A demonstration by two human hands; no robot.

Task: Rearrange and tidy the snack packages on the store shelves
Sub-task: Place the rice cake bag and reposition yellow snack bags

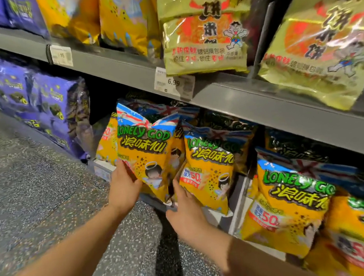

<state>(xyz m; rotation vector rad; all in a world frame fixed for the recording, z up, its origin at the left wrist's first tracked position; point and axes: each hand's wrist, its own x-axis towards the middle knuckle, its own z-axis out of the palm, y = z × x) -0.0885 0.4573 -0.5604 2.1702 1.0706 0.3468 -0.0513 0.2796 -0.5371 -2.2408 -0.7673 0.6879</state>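
**Position.** The yellow bag (148, 156) stands tilted at the front edge of the lower shelf (103, 170), at the left end of a row of bags of the same kind. Its lower right corner overlaps the neighbouring bag (209, 176). Purple bags (39, 101) stand further left. The upper shelf (265, 108) runs just above and carries a price tag (174, 83).

**Hands.** The left hand (124, 187) grips the lower left edge of the yellow bag, with the fingers hidden behind it. The right hand (185, 209) lies at the bag's bottom corner, thumb raised between the two bags. It cannot be told whether this hand closes on the bag or only touches it.

**Handling.**
- Weight: the bag looks puffed with air and is judged light.
- Body: soft and yielding. A hard squeeze is likely to crush the contents.
- Surface: glossy film, likely slippery, so a loose hold may slide.
- Seams: the crimped top and bottom seams are the stiffest parts.

**Where to hold.** Take the bag by both side edges near the bottom seam, or support it from below with flat fingers. Avoid pressing the centre of the front panel. Keep the top corner clear of the upper shelf when setting the bag upright.
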